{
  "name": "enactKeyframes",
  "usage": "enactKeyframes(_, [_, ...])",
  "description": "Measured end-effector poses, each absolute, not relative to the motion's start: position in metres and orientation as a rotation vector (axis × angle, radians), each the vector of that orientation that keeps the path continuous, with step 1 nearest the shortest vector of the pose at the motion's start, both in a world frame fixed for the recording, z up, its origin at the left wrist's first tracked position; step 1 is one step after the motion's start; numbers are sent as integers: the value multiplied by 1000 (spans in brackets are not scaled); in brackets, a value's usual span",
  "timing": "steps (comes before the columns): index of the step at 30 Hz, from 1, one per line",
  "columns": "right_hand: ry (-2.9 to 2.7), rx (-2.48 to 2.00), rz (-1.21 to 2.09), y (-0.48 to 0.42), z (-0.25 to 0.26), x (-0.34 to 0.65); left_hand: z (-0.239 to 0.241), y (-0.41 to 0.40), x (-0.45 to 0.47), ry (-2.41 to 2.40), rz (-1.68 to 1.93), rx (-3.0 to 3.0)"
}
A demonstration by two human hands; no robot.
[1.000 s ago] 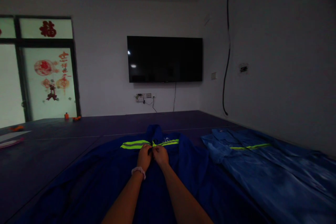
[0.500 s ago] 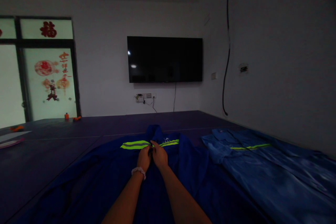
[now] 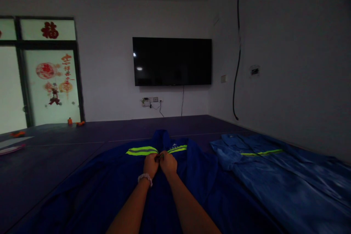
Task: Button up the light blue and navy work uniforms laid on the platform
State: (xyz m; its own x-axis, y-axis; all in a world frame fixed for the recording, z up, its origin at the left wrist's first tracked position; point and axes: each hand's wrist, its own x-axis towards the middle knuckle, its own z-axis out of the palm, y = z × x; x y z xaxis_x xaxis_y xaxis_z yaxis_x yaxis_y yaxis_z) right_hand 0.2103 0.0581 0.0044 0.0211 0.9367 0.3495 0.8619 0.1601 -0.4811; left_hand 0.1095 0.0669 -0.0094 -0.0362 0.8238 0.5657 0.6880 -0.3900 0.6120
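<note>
A dark blue work jacket (image 3: 117, 182) with yellow-green reflective strips lies spread out in front of me, its collar pointing away. At the middle of its chest, my left hand (image 3: 151, 164) is closed on the front edge of the jacket, a pale band round the wrist. Close beside it, my right hand (image 3: 168, 163) is closed too, pinching the same front opening. Between the fingertips a small dark bit shows, too small and dim to name. The fingers cover the fastening there.
A second, lighter blue garment (image 3: 268, 179) with a yellow-green stripe lies to the right. The purple surface (image 3: 90, 133) stretches to the wall. Small orange objects (image 3: 80, 123) sit at its far left. A television (image 3: 172, 62) hangs on the wall, and a black cable (image 3: 238, 58) dangles at right.
My right hand's fingers have curled in and down from a more stretched position, level with the left. The left hand has barely moved, and the jacket lies as before.
</note>
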Motion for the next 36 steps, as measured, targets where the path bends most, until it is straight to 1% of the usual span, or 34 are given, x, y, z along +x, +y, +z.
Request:
enactKeyframes(13, [-1783, -1701, 203, 62, 3, 209, -10, 67, 108, 1659, 1511, 1912])
enactKeyframes(36, [-1808, -1602, 246, 65, 0, 212, -15, 70, 103, 1671, 1536, 1793])
